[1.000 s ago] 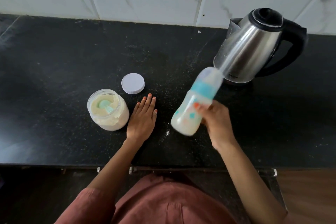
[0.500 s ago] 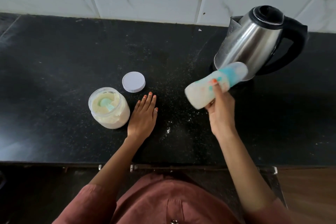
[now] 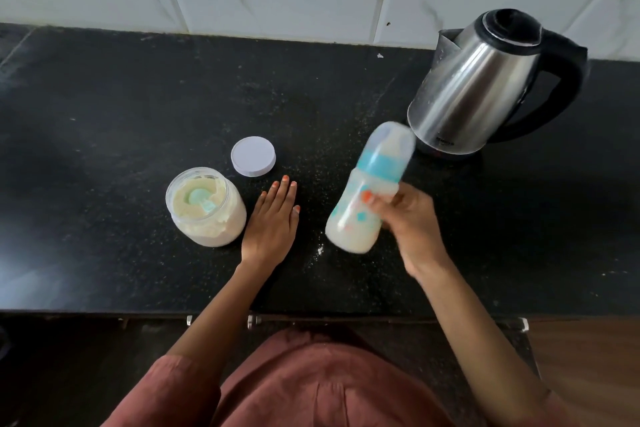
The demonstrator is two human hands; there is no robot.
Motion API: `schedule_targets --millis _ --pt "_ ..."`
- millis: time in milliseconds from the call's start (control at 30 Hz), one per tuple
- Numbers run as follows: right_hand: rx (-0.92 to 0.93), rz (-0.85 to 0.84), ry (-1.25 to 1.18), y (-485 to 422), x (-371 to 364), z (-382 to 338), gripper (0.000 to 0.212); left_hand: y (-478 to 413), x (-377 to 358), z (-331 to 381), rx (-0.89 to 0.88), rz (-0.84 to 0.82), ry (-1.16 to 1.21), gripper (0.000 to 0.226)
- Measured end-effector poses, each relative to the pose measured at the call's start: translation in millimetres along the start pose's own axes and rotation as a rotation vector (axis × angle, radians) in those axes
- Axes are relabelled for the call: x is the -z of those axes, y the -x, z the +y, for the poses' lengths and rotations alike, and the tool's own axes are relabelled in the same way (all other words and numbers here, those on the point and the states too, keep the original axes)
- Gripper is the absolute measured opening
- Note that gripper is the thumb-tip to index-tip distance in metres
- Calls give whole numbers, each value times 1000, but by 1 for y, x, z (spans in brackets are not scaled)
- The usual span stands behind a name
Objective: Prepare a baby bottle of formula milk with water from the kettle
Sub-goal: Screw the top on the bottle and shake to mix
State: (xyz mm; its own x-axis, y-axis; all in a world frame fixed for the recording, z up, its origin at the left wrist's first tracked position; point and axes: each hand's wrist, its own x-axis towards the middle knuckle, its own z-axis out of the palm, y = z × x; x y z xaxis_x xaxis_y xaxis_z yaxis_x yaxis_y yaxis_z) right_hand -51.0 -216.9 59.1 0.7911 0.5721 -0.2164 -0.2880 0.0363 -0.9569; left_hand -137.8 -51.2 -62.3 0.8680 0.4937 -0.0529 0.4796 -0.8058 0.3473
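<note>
Black stone bench [image 3: 104, 114] carries at the left an open jar [image 3: 221, 218] of pale formula powder with a green scoop [image 3: 201, 199] lying in it, and its white lid [image 3: 253, 156] lies flat just behind to the right. Beside the jar the left hand [image 3: 272, 225] rests palm down, its fingers [image 3: 282, 192] straight and pressed together. Further right, the right hand [image 3: 407, 218] grips the capped baby bottle [image 3: 370, 187] of milky liquid, fingers curled round its middle, the blurred bottle tilted with its top toward the steel kettle [image 3: 485, 87] at the back right
</note>
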Motion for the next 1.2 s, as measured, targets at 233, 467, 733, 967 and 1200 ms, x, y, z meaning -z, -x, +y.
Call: schedule_targets --millis 233,467,733,967,1200 --pt "-40 151 -174 -12 2 -4 28 0 1 0 -9 11 -4 50" --pt "-58 296 -509 -24 9 -11 20 0 2 1 -15 24 -6 49" --pt "-56 108 -268 -12 5 -7 42 0 1 1 -10 8 -9 50" --pt "-66 9 -33 2 -5 5 37 0 1 0 -7 -13 -27 50" --pt "-47 242 -410 -14 2 -6 33 0 -1 0 -9 5 -24 49"
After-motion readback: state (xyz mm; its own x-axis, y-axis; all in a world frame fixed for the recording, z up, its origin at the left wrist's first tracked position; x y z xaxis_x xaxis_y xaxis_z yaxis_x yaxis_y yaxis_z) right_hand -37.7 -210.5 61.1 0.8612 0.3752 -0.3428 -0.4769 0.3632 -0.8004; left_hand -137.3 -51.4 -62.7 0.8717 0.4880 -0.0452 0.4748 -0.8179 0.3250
